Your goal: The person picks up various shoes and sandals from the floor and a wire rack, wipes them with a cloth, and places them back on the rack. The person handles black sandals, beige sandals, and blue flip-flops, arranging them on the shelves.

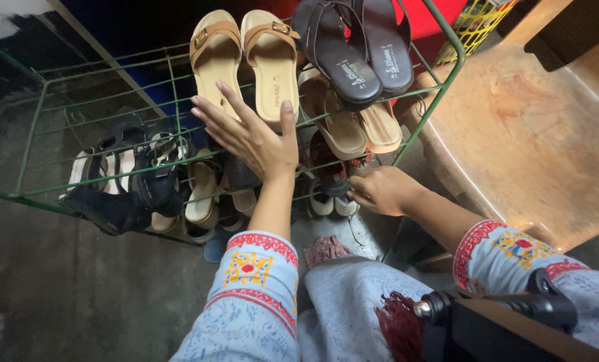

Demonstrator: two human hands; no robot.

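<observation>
Your left hand [256,137] lies spread flat by the tan slide sandals [246,57] on the green wire shoe rack [440,74]; right hand [380,190] curls low, grip unclear, near white shoes [333,204]; lower tiers look jumbled.

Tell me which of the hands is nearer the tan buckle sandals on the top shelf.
Left. The left hand is spread open with its fingertips against the tan buckle sandals on the green wire rack. The right hand is lower, by the shoes on a lower shelf, well apart from them.
</observation>
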